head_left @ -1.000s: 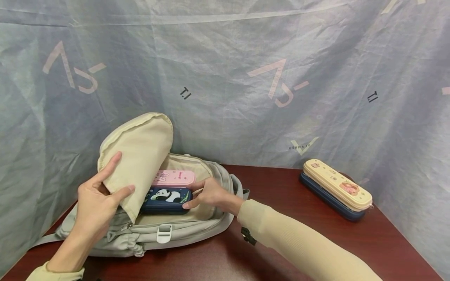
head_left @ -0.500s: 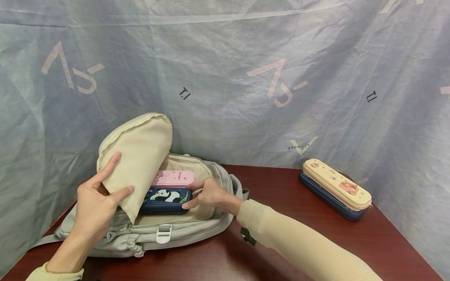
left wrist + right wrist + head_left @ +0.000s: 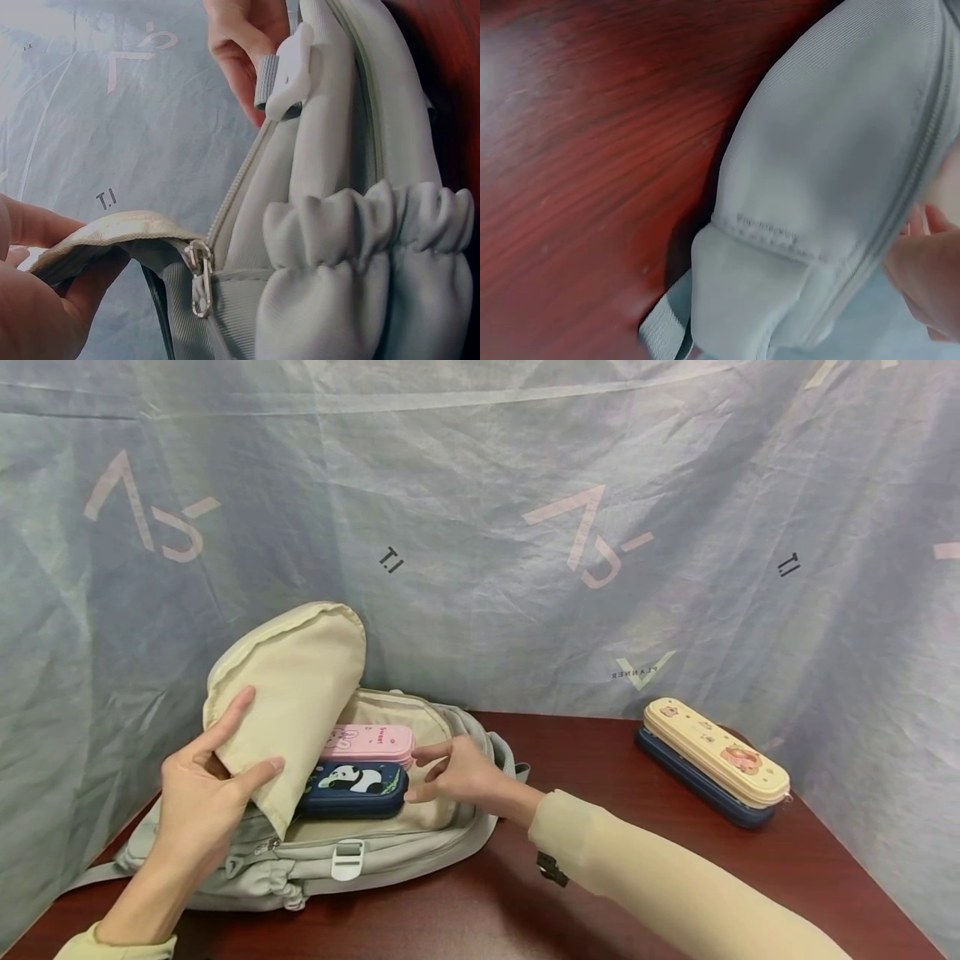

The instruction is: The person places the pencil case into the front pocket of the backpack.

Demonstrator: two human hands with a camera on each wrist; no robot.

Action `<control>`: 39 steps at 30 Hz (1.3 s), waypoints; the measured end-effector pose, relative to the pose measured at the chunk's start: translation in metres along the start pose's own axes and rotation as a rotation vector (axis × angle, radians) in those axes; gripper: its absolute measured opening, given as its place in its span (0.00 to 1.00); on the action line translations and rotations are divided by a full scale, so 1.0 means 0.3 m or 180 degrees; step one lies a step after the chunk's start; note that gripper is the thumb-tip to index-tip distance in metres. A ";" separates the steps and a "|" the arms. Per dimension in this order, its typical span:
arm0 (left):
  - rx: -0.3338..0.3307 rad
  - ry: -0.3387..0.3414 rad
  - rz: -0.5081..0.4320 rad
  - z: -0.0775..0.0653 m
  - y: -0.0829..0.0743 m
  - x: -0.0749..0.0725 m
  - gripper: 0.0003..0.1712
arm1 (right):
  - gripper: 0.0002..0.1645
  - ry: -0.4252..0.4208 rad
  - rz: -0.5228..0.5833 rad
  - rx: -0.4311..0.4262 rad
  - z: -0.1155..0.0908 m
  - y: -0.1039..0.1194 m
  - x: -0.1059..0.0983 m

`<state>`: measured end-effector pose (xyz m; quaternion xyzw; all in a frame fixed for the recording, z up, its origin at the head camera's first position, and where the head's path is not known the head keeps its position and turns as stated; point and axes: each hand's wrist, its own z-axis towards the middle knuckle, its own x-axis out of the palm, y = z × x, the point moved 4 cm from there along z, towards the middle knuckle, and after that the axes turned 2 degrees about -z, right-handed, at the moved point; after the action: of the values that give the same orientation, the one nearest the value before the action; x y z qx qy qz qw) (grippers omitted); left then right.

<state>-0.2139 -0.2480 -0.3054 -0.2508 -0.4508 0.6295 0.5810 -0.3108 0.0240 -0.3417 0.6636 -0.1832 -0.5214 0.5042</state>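
A grey backpack lies on the table with its cream-lined flap raised. My left hand holds the flap's edge, thumb inside; in the left wrist view the flap runs between thumb and fingers. Inside the backpack lie a navy pencil case with a panda and, behind it, a pink pencil case with a bunny. The flap hides their left ends. Just right of the cases my right hand hovers over the opening, its loosely bent fingers holding nothing.
At the right of the dark red table, a cream pencil case rests on a navy one. A grey curtain hangs behind. A strap trails off the backpack's left side.
My right hand has let go of the navy panda case and drawn back slightly to the right. Both cases stay in the backpack. My left hand keeps the flap raised.
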 end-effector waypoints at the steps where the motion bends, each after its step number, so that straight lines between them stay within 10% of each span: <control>1: -0.0001 -0.0002 0.0002 0.000 0.000 0.000 0.52 | 0.37 -0.0011 -0.0065 -0.0042 -0.010 0.004 -0.012; 39: 0.0063 -0.0005 -0.0175 0.002 0.000 0.004 0.53 | 0.33 -0.0724 -0.0822 -0.0074 -0.382 -0.168 -0.452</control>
<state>-0.2147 -0.2470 -0.3048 -0.2321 -0.4518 0.6179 0.6002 -0.2773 0.2043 -0.3223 0.6124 -0.1462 -0.6557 0.4167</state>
